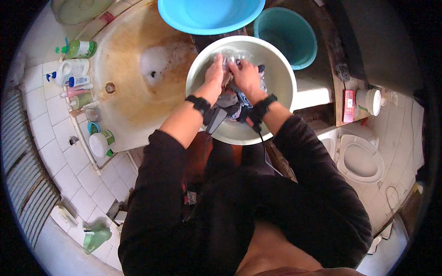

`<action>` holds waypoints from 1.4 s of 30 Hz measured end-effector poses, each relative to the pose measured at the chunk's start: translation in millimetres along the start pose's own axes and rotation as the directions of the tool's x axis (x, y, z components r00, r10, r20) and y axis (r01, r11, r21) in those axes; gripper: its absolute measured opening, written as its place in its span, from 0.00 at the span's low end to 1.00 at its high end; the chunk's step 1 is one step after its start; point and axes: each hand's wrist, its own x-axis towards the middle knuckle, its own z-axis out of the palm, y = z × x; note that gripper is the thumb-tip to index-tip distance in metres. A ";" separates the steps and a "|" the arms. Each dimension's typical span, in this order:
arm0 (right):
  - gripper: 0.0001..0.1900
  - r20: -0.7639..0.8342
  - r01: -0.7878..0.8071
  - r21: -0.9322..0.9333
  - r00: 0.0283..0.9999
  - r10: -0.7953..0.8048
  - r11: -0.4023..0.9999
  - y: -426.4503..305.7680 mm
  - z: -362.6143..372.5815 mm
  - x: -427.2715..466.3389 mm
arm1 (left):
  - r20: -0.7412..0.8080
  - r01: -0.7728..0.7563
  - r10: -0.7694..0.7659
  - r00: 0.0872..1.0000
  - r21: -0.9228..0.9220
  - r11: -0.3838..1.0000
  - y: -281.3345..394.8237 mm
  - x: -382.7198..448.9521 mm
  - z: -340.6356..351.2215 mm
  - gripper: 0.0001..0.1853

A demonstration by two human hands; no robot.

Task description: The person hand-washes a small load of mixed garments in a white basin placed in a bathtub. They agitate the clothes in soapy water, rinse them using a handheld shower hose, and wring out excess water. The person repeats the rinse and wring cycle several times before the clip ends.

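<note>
A white plastic basin (281, 74) in front of me holds a heap of wet cloth pieces (228, 99), grey, dark and patterned, with some suds. My left hand (214, 74) is inside the basin, its fingers extended against wet cloth. Beside it my right hand (246, 77) has its fingers bent on the cloth, thumb towards the left hand. What lies between the two palms is partly hidden. Both wrists carry black straps with small devices and cables.
A light blue basin (211, 15) and a teal bucket (286, 38) stand beyond. At left is a stained bathtub (127, 114) with foam, bottles (81, 49) along its ledge. A toilet (361, 158) and a white tub (368, 101) are at right.
</note>
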 end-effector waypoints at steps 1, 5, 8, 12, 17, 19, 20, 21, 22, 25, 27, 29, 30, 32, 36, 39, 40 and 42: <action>0.27 -0.066 0.036 0.031 0.997 -0.034 0.999 -0.4 0.2 -20.9 | 0.053 0.111 -0.104 0.993 -0.162 0.981 2.3 -14.2 -3.4 0.32; 0.25 -0.206 0.014 0.204 0.978 0.029 0.979 7.9 8.8 -89.7 | -0.086 -0.006 0.094 0.992 0.705 0.709 -5.6 -66.4 -13.7 0.24; 0.34 -0.223 -0.327 0.134 0.910 0.350 0.936 17.7 15.9 -83.9 | -0.193 0.060 0.300 0.934 0.913 0.403 -34.6 -78.1 6.9 0.31; 0.40 -0.249 -0.295 -0.048 0.929 0.275 0.954 25.2 27.6 -56.4 | -0.019 -0.100 0.494 0.869 0.972 0.212 -53.7 -54.3 19.4 0.25; 0.28 -0.126 -0.198 -0.350 0.978 0.164 0.915 28.9 26.0 -29.4 | 0.185 -0.179 0.383 0.905 0.982 -0.051 -39.9 -23.7 16.7 0.17; 0.25 -0.073 -0.209 -0.341 0.978 0.196 0.916 29.6 24.3 -20.3 | 0.199 -0.195 0.304 0.932 0.980 -0.044 -33.9 -14.4 17.6 0.16; 0.23 0.018 -0.256 -0.343 0.960 0.279 0.904 30.1 21.7 -9.5 | 0.171 -0.176 0.231 0.958 0.984 -0.001 -32.3 -9.1 18.6 0.16; 0.22 0.080 -0.285 -0.338 0.941 0.330 0.897 29.8 19.1 0.7 | 0.159 -0.173 0.196 0.968 0.983 0.055 -31.4 -3.9 20.0 0.16; 0.21 0.031 -0.252 -0.319 0.961 0.276 0.913 29.1 17.5 5.6 | 0.148 -0.173 0.283 0.948 0.983 0.066 -32.4 0.1 20.4 0.17; 0.23 0.085 -0.226 -0.304 0.961 0.262 0.926 21.8 8.3 20.4 | -0.026 -0.042 0.203 0.979 0.945 0.324 -33.0 15.1 21.0 0.18; 0.21 0.079 -0.172 -0.299 0.976 0.204 0.939 14.0 -3.1 28.1 | 0.014 -0.090 0.228 0.974 0.940 0.329 -25.6 25.6 15.4 0.19; 0.14 -0.058 0.042 -0.354 0.996 -0.067 0.934 -0.5 -2.4 19.1 | -0.004 -0.336 0.414 0.910 0.576 0.745 -15.4 28.9 6.5 0.24; 0.12 -0.063 0.098 -0.321 0.990 -0.124 0.942 -6.9 -1.4 9.7 | 0.114 -0.180 0.157 0.981 0.230 0.956 -7.9 27.4 -5.0 0.27; 0.09 -0.083 0.223 -0.226 0.965 -0.247 0.948 -15.1 1.2 -17.0 | 0.228 0.268 -0.263 0.937 0.011 0.963 3.8 17.7 -19.2 0.32; 0.14 -0.223 0.452 0.057 0.875 -0.430 0.890 -3.5 3.7 -87.1 | 0.045 -0.037 0.014 0.999 0.573 0.818 -5.2 -28.1 -23.8 0.38; 0.32 -0.336 0.182 0.112 0.932 -0.135 0.977 18.8 4.9 -108.2 | -0.090 -0.020 0.221 0.971 0.893 0.450 -40.6 -67.7 -4.8 0.41; 0.35 -0.306 -0.046 0.125 0.949 0.082 0.991 24.2 8.0 -105.7 | -0.095 -0.007 0.223 0.970 0.908 0.419 -52.1 -78.0 1.9 0.40; 0.41 -0.199 -0.398 0.129 0.887 0.417 0.908 32.9 14.7 -92.6 | -0.091 0.028 0.179 0.980 0.945 0.326 -67.3 -87.8 10.7 0.39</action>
